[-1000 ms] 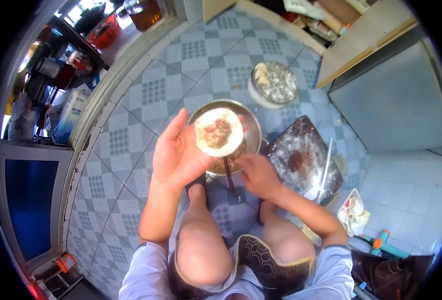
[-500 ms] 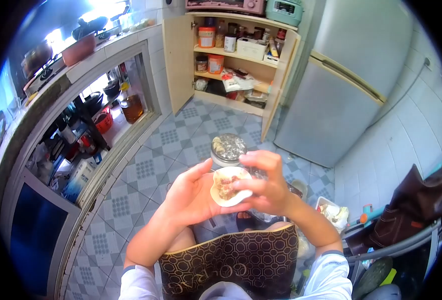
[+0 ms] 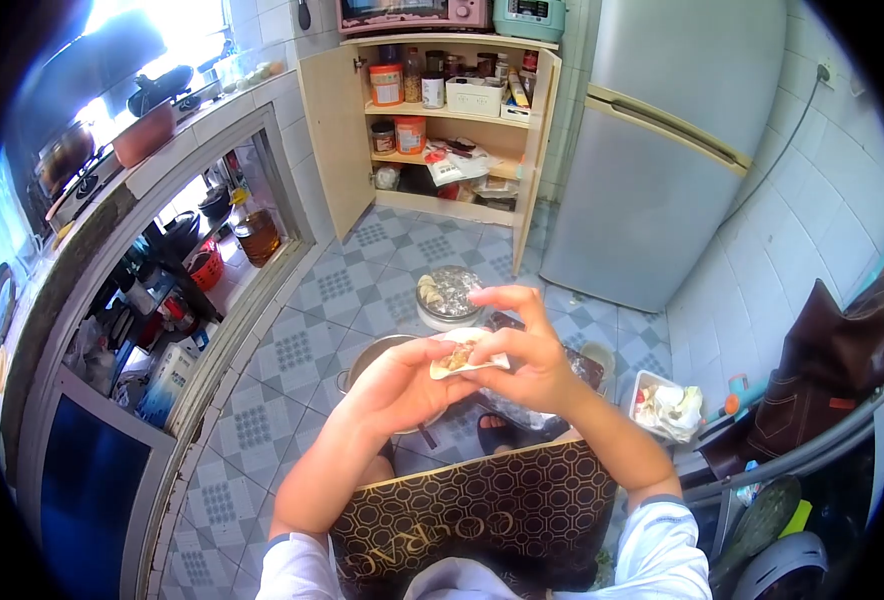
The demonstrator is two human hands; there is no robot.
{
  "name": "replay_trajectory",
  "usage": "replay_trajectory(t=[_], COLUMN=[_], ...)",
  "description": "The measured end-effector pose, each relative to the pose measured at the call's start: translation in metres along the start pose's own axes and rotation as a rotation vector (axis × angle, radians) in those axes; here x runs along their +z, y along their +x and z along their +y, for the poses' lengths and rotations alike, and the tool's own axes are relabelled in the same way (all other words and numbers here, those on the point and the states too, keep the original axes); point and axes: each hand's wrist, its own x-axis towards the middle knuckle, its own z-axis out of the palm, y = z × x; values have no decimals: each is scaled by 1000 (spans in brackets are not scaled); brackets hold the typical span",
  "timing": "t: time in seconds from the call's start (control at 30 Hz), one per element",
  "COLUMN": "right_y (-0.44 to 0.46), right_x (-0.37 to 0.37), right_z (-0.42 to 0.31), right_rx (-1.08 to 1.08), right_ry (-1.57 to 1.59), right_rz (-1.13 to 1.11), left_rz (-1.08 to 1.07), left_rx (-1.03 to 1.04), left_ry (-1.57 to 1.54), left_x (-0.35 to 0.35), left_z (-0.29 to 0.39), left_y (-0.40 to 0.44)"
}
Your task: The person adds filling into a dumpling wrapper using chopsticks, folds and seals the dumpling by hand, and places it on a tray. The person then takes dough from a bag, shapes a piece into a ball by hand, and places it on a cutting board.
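Note:
A pale dumpling wrapper (image 3: pixel 495 364) with brownish filling on it is held between both my hands, its sides curling up around the filling. My left hand (image 3: pixel 392 388) supports it from the left, thumb along the near top edge and fingers beneath. My right hand (image 3: pixel 534 365) grips the right side of the wrapper between thumb and fingers, with one finger raised away from it. Just beyond my hands, a round floured tray (image 3: pixel 462 295) bears a few shaped dumplings (image 3: pixel 429 290) on its left side. Partly hidden behind my left hand is a metal pot (image 3: pixel 364 358).
A patterned dark apron (image 3: pixel 472 510) covers my lap. A white bin (image 3: pixel 667 428) with crumpled waste stands to the right. Ahead are an open cupboard (image 3: pixel 442 125) and a grey fridge (image 3: pixel 652 170); a tiled counter (image 3: pixel 207 120) runs along the left.
The wrapper was cupped flat and open in my left palm; now it is lifted at the sides and partly folded. My left thumb has moved onto its edge. The view has shifted slightly.

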Motion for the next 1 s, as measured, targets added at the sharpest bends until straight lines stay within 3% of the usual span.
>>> replay_trajectory(t=[0.1,0.17,0.47,1.0], right_y=[-7,-12,-8,-7], right_x=[8,13,27,35], right_z=[4,7,19,29], right_rx=[108,139,81,217], right_ry=[11,-18,-106,29], right_rz=[35,22,-1,-26], left_rz=[46,194,290,410], left_rx=[99,168,247,231], left_ry=[193,344,414,469], left_x=[-2,-6,-25,-37], left_z=[-2,-5,-7,2], left_y=[3,3,9,6])
